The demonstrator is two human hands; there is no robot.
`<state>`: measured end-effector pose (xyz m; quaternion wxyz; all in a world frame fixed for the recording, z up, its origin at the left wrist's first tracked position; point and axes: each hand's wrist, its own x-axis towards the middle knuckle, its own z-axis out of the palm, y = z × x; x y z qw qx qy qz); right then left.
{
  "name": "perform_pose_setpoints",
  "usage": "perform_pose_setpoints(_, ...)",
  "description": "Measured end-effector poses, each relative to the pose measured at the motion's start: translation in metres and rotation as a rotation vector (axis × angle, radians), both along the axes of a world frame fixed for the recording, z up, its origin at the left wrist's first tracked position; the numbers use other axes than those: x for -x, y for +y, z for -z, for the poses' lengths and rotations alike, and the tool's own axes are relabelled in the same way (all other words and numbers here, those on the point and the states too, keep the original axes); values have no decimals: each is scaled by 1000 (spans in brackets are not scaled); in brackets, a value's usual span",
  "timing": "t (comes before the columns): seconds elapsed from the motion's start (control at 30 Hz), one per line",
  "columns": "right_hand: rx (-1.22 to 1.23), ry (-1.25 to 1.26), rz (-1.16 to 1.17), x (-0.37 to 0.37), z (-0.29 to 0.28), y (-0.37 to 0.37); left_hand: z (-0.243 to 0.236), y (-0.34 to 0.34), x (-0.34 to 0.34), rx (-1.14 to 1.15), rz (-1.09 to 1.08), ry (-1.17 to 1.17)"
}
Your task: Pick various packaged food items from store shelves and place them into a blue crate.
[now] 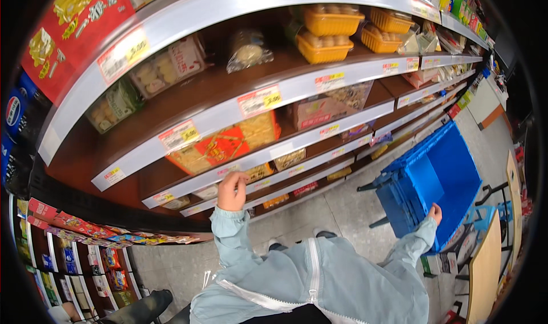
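Note:
My left hand (231,191) is at the front rail of a lower shelf (274,151), fingers loosely bent, with no item visible in it. Just above lie a large orange-and-red food package (222,138) and a pink-labelled pack (319,110). On the upper shelf are yellow trays of eggs (324,47), a clear bagged item (248,55) and packs of round pale food (168,67). My right hand (435,212), at the right, has its fingers curled on the near edge of a blue plastic crate (451,170), which sits on a dark-legged support.
A grey tiled floor (337,204) lies below. Snack racks (91,264) stand at lower left, beside another person's dark-clothed leg (142,307) and hand (71,310). Black bottle packs (17,118) are at far left. Wooden boards (482,255) and a white counter (491,98) are at right.

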<state>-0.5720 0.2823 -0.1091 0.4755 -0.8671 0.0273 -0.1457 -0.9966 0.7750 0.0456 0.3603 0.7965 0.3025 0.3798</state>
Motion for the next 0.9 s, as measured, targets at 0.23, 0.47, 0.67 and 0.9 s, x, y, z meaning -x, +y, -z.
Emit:
perform_pose_setpoints(0.23, -571, 153, -346, 106, -22, 106, -14, 41, 74, -218, -299, -266)
perform_pose_setpoints(0.47, -571, 306, -1030, 196, -88, 282, -4, 98, 85, -40, -295, -502)
perform_pose_setpoints(0.67, -536, 85, -1304, 252, -144, 419, 3, 122, 79, 156, -42, -591)
perform_pose_setpoints(0.9, -588, -71, -1317, 262, -163, 504, 8, 129, 75, 162, -125, -514)
